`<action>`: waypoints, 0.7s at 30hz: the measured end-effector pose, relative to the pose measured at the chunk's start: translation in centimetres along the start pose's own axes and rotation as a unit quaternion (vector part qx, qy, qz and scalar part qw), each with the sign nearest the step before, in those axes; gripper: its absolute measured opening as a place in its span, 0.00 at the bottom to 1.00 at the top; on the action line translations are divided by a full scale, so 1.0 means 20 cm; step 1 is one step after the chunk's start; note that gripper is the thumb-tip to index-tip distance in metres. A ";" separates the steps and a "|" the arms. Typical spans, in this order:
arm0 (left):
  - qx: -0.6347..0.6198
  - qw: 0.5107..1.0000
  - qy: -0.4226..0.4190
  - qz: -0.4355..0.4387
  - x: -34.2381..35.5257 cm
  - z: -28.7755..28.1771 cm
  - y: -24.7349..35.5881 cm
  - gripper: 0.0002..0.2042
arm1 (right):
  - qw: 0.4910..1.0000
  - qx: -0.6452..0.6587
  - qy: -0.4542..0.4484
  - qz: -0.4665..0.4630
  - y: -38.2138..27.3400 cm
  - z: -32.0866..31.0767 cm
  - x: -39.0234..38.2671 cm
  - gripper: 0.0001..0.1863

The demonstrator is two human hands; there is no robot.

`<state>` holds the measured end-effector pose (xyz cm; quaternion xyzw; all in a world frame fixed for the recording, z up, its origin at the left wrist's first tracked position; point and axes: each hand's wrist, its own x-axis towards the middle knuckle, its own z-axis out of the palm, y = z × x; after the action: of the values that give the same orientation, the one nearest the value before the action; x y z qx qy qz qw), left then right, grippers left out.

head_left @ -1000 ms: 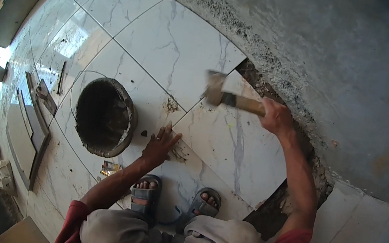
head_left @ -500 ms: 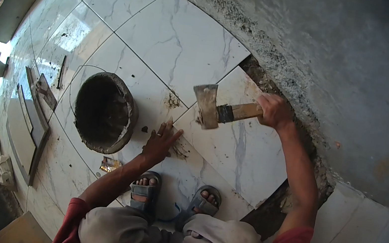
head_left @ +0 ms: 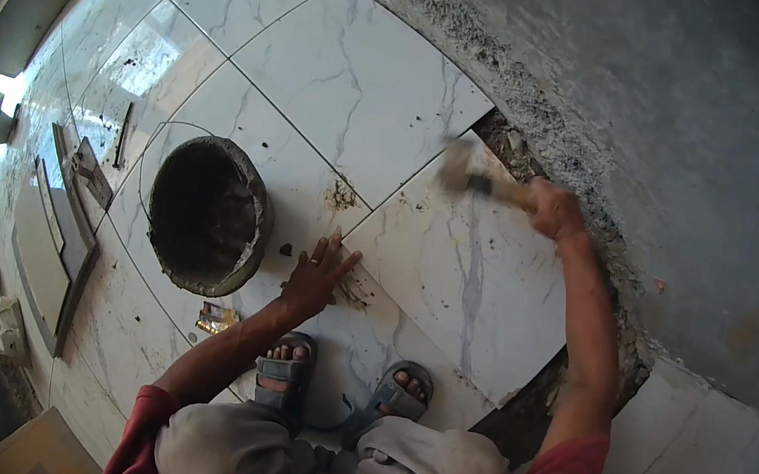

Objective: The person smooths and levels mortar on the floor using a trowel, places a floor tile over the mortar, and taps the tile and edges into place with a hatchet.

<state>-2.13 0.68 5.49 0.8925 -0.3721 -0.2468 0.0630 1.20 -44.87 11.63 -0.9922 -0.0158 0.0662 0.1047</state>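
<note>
My right hand point(head_left: 558, 212) is closed round the wooden handle of a hatchet point(head_left: 504, 191). Motion smears its metal head, which is over the upper part of a white marbled floor tile point(head_left: 498, 299), close to the tile's far corner. Whether the head touches the tile I cannot tell. Fingers spread, my left hand point(head_left: 316, 279) lies flat on the floor at the near-left edge of that tile, by the joint with its neighbours. A dark, mortar-crusted bucket point(head_left: 266, 220) with a thin wire handle stands just left of this hand.
A rough open gap point(head_left: 526, 406) runs between the tile and the grey wall point(head_left: 691, 186) on the right. Cut tile pieces point(head_left: 43, 255) lie at the left, near a trowel point(head_left: 92, 175). A small shiny wrapper point(head_left: 216, 319) lies below the bucket. My sandalled feet point(head_left: 286, 370) are close by.
The hatchet has swung up and to the right, its head now near the tile's far corner. My right hand moved slightly right with it, while my left hand stays in place.
</note>
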 end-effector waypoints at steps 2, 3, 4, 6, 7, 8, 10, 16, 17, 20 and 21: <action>-0.006 1.000 0.002 0.010 0.02 0.02 0.03 0.51 | 0.988 -0.045 -0.036 0.140 0.15 0.04 0.02 0.12; -0.013 1.000 0.001 0.018 0.05 0.02 0.05 0.51 | 0.954 -0.086 -0.073 0.277 0.23 0.06 0.02 0.12; -0.010 1.000 -0.008 0.013 0.01 0.03 0.01 0.51 | 0.957 -0.065 -0.059 0.275 0.16 0.12 0.02 0.13; 0.004 1.000 -0.007 0.000 -0.02 0.00 -0.02 0.51 | 0.978 -0.031 -0.051 0.199 0.00 0.07 -0.03 0.14; 0.000 1.000 -0.010 0.000 -0.02 0.00 -0.01 0.51 | 0.989 -0.008 -0.046 0.138 -0.05 0.02 -0.09 0.15; 0.009 1.000 -0.007 -0.002 -0.01 -0.02 -0.01 0.51 | 0.998 0.002 0.016 0.056 -0.07 0.01 -0.09 0.15; 0.015 1.000 -0.001 0.006 0.01 -0.03 0.02 0.51 | 0.999 -0.004 0.007 0.044 0.02 0.02 -0.06 0.15; 0.012 1.000 -0.007 0.011 0.01 0.02 0.00 0.51 | 0.947 -0.042 -0.117 0.296 0.10 0.13 0.05 0.14; 0.019 1.000 -0.017 0.007 0.01 0.01 0.01 0.51 | 0.960 -0.038 -0.089 0.264 0.07 0.14 -0.01 0.14; 0.028 1.000 -0.013 0.002 0.01 -0.02 0.00 0.51 | 0.987 -0.030 -0.030 0.158 -0.03 0.08 -0.04 0.16; 0.035 0.999 0.003 0.004 -0.02 -0.03 0.00 0.51 | 0.996 -0.023 0.005 0.085 -0.09 0.06 -0.04 0.17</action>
<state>-2.06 0.80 6.19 0.8935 -0.3840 -0.2307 0.0334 0.22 -42.89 10.95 -0.9924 0.0672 0.0692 0.0762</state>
